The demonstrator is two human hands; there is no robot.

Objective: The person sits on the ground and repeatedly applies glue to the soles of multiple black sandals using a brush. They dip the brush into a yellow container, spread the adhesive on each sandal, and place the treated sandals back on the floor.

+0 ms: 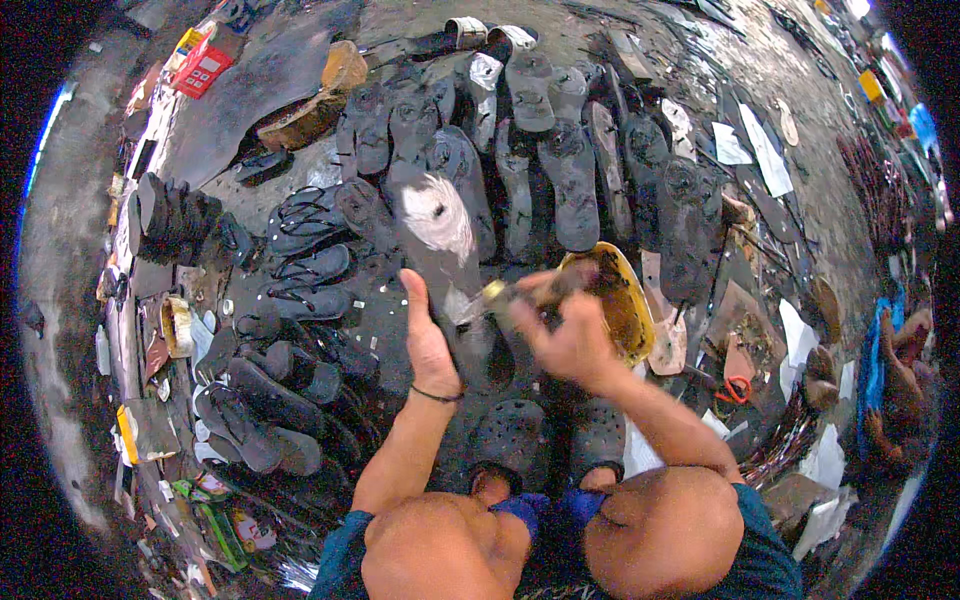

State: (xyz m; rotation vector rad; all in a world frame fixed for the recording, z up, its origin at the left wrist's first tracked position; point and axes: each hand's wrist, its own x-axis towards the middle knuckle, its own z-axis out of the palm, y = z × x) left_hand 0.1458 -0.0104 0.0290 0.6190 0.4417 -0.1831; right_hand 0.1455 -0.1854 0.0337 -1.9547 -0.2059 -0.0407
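Frame middle: left hand by white-patched sole; can't tell grip | right hand grips blurry tool | yellow tub near, maybe for easy reach

Sole dark grey, whitish smear round a small dark hole toward 11 o'clock, blurred, long axis roughly 11–5. Tool just off sole's 4 o'clock, motion-blurred, yellowish end toward 9–10.
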